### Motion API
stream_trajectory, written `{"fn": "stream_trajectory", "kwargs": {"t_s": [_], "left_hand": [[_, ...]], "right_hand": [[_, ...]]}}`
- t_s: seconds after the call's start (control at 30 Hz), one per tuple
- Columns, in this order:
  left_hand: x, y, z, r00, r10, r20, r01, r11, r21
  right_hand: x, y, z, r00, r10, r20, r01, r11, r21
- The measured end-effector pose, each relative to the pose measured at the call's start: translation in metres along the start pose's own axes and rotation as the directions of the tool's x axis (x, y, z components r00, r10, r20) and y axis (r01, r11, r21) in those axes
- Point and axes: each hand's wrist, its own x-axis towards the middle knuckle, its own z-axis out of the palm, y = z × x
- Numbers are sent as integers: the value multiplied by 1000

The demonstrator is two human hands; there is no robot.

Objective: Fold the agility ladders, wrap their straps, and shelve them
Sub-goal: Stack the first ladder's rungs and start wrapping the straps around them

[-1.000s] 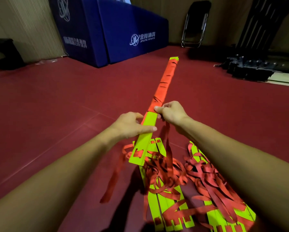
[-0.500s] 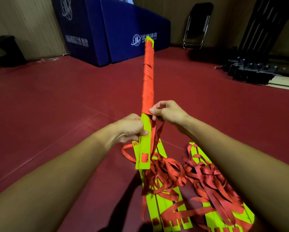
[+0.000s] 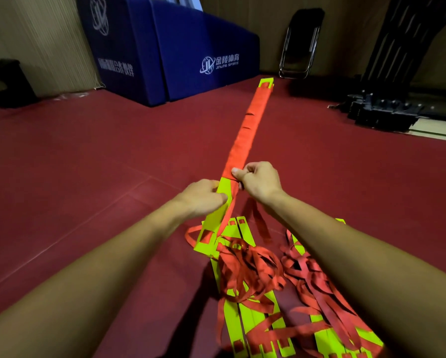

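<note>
Left hand (image 3: 203,197) grips the yellow end of the folded ladder (image 3: 250,130); right hand (image 3: 258,180) pinches the red strap (image 3: 229,210) at the wrap's edge, the bundle angled away over the floor (image 3: 87,177). Mostly wrapped, I'd say. The loose ladders (image 3: 233,315) beneath look tangled and unwrapped, and nothing is shelved yet

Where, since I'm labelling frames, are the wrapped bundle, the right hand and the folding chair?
wrapped bundle (image 3: 251,125), head view, red strap wrapping
right hand (image 3: 260,180), head view, back of hand
folding chair (image 3: 301,40), head view, dark panel
</note>
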Motion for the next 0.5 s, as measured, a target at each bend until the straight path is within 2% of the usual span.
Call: {"fn": "stream_trajectory", "kwargs": {"t_s": [0.07,0.2,0.3,0.43,0.5], "left_hand": [[-1,2,2,999,-13,-44,17,996,93],[0,0,3,996,20,-82,-6,987,160],[0,1,1,1000,-12,-20,14,991,132],[-1,3,1,996,-71,46,60,977,203],[-2,2,5,985,-108,133,97,991,87]], "right_hand": [[0,2,4,999,11,-44,-12,1000,-9],[2,2,5,998,50,-32,-51,999,-11],[2,1,4,998,60,-36,-61,998,-23],[2,2,6,996,82,34,-81,996,-45],[0,5,9,992,76,105,-72,996,-47]]}}
